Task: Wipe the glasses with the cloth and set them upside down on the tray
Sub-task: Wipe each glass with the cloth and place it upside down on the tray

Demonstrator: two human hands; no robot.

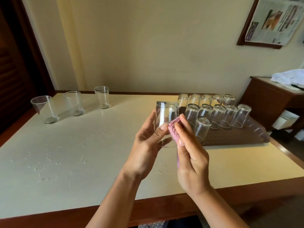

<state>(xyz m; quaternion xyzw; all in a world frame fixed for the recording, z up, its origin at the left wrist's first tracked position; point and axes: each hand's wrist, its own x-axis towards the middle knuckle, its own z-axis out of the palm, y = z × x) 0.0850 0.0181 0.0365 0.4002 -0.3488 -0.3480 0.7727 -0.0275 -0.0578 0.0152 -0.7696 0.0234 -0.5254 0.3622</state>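
Three clear, upright drinking glasses [74,103] are seen in a loose row at the far left of the cream-topped, wood-edged counter [82,145], each apart from the next. Near the middle, a further clear tumbler [166,116] is held above the counter, base up and mouth down toward the person, by the left hand [146,145], whose fingers [150,120] are curled round its side with the thumb against the glass. Against the tumbler's right wall a folded pink knitted cloth [174,129] is pressed by the right hand [189,155]; its fingers are closed together round the cloth, pinching it against the thumb. Just beyond the hands, a dark brown rectangular tray [230,137] is seen at the counter's right side. Eleven clear glasses [218,116] stand inverted on it: five in a back row, five in a middle row and one alone in front. At far right, a dark wooden side cabinet [266,99] carries crumpled white fabric [286,78]. A framed sheet of newspaper [269,20] is hung on the wall above.
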